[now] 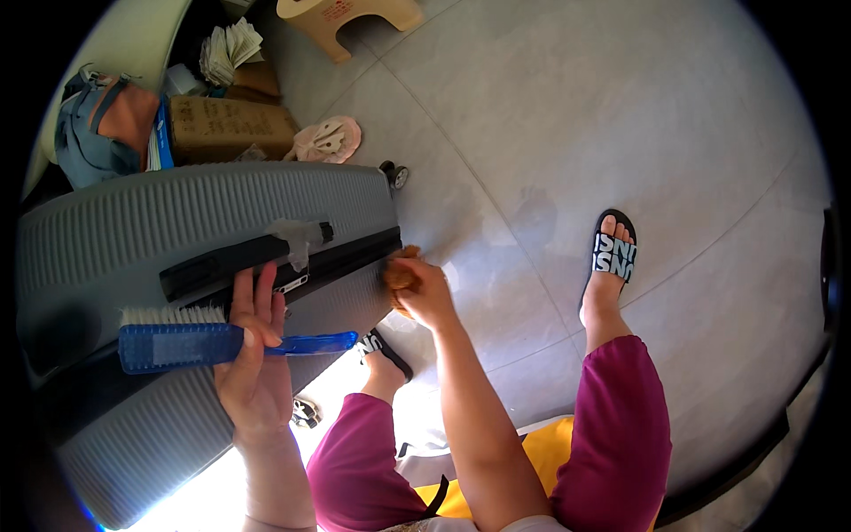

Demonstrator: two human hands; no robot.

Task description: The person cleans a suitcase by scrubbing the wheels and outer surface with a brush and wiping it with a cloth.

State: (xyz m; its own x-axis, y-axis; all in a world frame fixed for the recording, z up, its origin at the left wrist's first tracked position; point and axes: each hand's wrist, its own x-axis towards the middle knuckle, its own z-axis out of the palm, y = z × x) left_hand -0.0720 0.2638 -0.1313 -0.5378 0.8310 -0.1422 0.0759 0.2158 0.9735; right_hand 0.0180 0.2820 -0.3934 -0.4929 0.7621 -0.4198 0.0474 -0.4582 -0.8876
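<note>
My left hand (250,372) pinches the blue scrub brush (182,348) by its handle, over the ribbed grey suitcase (222,199); my right hand (432,297) bunches a brown cloth (404,282) at the case's end. Light, even strokes along the ribs should work best. Suitcase contents: hidden! Beyond, a cardboard box (230,126) and backpack (106,133), insides unseen.

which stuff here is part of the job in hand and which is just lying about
Part of the job, it seems:
- blue brush, held in the left grip
- brown cloth or sponge, held in the right grip by the suitcase's edge
- grey ribbed suitcase

Just lying about:
- backpack
- cardboard box
- papers
- beige stool
</note>
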